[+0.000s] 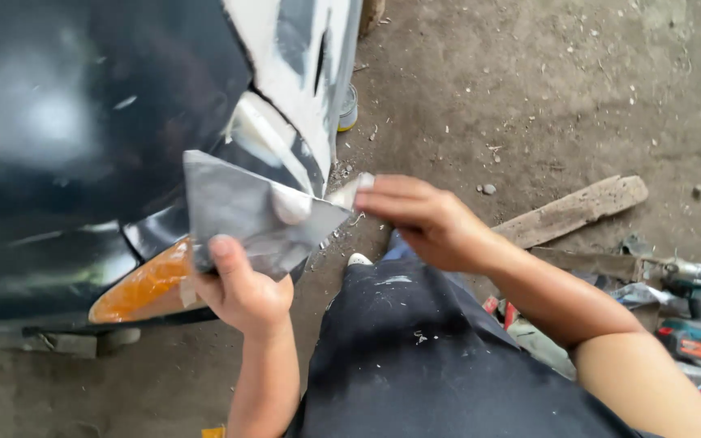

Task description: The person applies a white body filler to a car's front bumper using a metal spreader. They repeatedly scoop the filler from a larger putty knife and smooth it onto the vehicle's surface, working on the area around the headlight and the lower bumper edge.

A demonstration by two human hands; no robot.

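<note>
My left hand (241, 288) grips the lower edge of a flat grey metal sheet (233, 211) that carries a dab of whitish filler (291, 204). My right hand (423, 219) holds a small putty spreader (349, 193) with its edge at the sheet's right corner, close to the filler. Behind the sheet is a glossy black car body (83, 122) with an orange lamp (144, 284) and a panel smeared with white filler (306, 73).
The ground is bare dirt with small stones. A wooden plank (574, 211) lies to the right. Cordless power tools (695, 312) and other clutter sit at the right edge. A small tin (349, 108) stands by the car panel. My dark trousers (415, 349) fill the lower middle.
</note>
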